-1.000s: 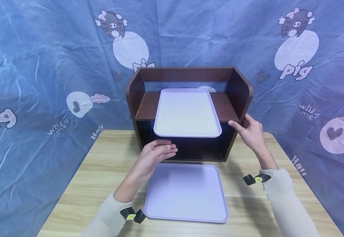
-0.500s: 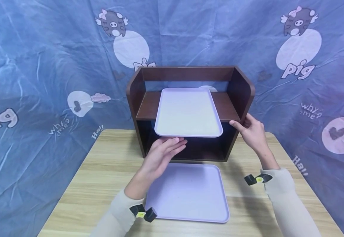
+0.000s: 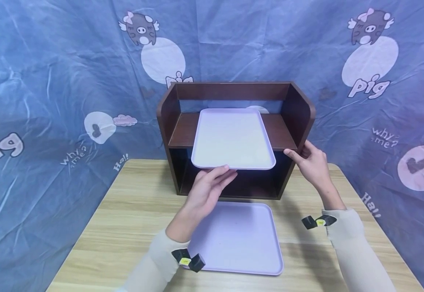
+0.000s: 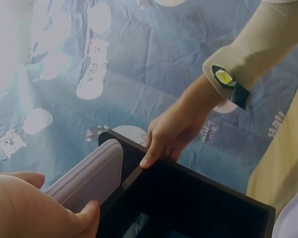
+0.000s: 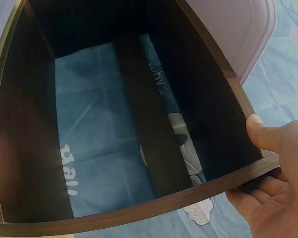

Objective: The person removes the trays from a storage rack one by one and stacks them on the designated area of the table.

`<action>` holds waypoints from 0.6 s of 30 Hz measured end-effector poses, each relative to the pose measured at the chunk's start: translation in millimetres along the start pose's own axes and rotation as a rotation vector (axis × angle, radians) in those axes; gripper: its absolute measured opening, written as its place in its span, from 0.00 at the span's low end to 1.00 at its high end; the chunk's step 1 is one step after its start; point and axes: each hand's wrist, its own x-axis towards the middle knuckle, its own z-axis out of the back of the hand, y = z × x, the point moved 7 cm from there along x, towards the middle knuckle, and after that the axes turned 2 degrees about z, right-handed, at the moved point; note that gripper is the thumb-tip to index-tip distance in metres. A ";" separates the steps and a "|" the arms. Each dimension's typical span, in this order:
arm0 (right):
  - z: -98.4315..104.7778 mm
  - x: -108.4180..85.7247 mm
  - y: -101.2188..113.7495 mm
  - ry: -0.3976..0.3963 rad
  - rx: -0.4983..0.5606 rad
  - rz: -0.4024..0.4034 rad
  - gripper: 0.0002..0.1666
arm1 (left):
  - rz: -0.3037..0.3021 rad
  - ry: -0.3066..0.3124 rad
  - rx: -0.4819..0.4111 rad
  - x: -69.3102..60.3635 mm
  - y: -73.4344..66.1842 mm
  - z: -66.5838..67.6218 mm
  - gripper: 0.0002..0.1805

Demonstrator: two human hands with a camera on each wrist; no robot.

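Note:
A dark brown two-tier desktop shelf (image 3: 301, 113) stands on the table. One pale lavender tray (image 3: 233, 138) lies across its upper board, with its front end jutting out past the board. At that front edge my left hand (image 3: 206, 190) pinches the tray, thumb at the rim and fingers below; the left wrist view shows the tray (image 4: 97, 173) between them. My right hand (image 3: 312, 164) grips the shelf's right side. In the right wrist view its thumb lies on the front edge of the shelf (image 5: 223, 183), and the fingers curl around the outside of the side panel.
A second lavender tray (image 3: 237, 239) lies flat on the wooden table (image 3: 124, 227) in front of the shelf, partly behind the left forearm. Blue cloth (image 3: 51, 81) printed with pigs hangs behind and on both sides.
My left hand has moved right and up from below the upper tray to its front edge and taken hold there. The right hand keeps its grip on the shelf.

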 end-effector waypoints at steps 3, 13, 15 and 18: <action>-0.3 0.2 -1.1 -0.001 0.009 0.001 0.33 | 0.001 -0.031 -0.047 2.1 2.1 -2.4 0.18; 0.9 -0.8 0.0 -0.001 0.003 -0.009 0.34 | -0.036 -0.097 -0.162 4.0 9.2 -7.8 0.25; 0.7 -0.5 0.2 0.001 0.006 -0.005 0.34 | -0.048 -0.109 -0.176 3.6 9.5 -8.5 0.27; 0.5 -0.1 0.4 0.003 0.007 -0.002 0.34 | -0.063 -0.140 -0.208 3.4 10.3 -8.2 0.28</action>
